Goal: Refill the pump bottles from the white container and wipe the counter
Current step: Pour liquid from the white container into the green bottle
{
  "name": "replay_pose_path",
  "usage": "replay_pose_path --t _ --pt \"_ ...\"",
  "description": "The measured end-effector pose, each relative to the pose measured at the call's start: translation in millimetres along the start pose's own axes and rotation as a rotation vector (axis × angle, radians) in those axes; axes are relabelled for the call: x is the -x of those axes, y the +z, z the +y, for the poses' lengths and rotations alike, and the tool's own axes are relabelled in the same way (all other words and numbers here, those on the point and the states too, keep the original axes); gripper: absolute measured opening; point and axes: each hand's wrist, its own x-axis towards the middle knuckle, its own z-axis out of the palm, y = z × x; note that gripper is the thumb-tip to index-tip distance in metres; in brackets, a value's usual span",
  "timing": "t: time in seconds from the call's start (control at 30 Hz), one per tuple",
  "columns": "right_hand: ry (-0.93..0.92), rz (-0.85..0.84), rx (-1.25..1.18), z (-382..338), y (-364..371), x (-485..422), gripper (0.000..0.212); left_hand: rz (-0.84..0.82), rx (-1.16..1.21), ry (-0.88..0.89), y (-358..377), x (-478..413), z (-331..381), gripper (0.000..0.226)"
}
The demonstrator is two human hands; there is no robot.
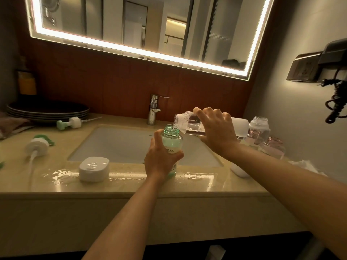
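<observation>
Both hands are busy over the front edge of the sink [120, 145]. The left hand [161, 162] wraps around the lower half of a green bottle [171, 139], which stands upright with its neck open and its base on the strip of tabletop [131, 186] in front of the basin. The right hand [216, 132] grips the white container [239, 126] around its middle, fingers curled over the top. It holds the container almost flat, with the mouth just above the rim of the green bottle. Clear liquid pools along the lower side of the container.

Left of the green bottle sits a white rounded lid [93, 168], and a film of water [62, 175] shines on the tabletop around it. Two pump heads lie further left: one with a long tube [37, 147] near the tabletop's front, and one [70, 123] close to a stack of dark plates [48, 109]. A chrome tap [154, 109] rises behind the sink. On the right, behind the container, stand two open pink bottles, one taller [260, 130] and one shorter [273, 148].
</observation>
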Motion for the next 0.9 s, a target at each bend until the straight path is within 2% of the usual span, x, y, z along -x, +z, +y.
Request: replay_pose_path --t 0.53,0.9 --pt "-0.004 -0.010 -0.001 -0.8 -2.1 -0.6 0.069 -0.017 -0.013 0.001 1.3 -1.6 -3.2 0.084" --pt "-0.012 0.048 0.007 0.3 0.7 -1.7 0.072 -0.022 -0.001 0.000 1.0 -1.3 -3.3 0.084"
